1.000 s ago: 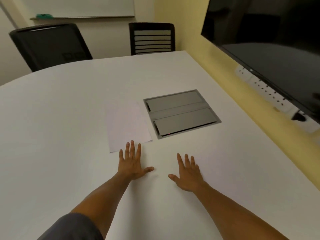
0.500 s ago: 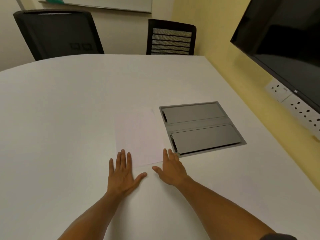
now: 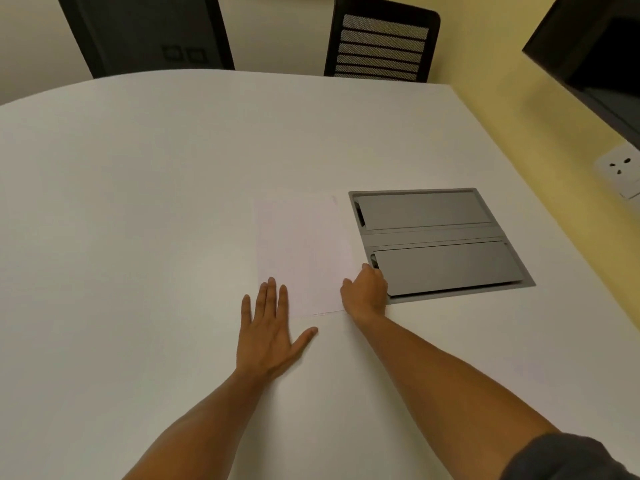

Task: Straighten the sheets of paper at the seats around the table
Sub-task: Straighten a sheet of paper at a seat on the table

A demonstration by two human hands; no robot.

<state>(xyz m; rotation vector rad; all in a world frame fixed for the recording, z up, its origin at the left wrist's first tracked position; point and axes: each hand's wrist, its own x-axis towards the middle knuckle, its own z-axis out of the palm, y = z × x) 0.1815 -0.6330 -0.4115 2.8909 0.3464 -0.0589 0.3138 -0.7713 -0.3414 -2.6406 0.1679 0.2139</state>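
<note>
One white sheet of paper lies flat on the white table, just left of a grey hatch. My left hand rests flat, fingers spread, with its fingertips on the sheet's near left corner. My right hand has its fingers curled at the sheet's near right edge, touching it. Whether those fingers pinch the paper is hidden from me.
A grey cable hatch with two lids is set into the table, right of the sheet. Two black chairs stand at the far edge. A yellow wall with a socket and a dark screen runs along the right.
Both hands have moved forward to the sheet. My right hand went from flat on the table to curled at the sheet's right edge. The view has shifted closer and to the left.
</note>
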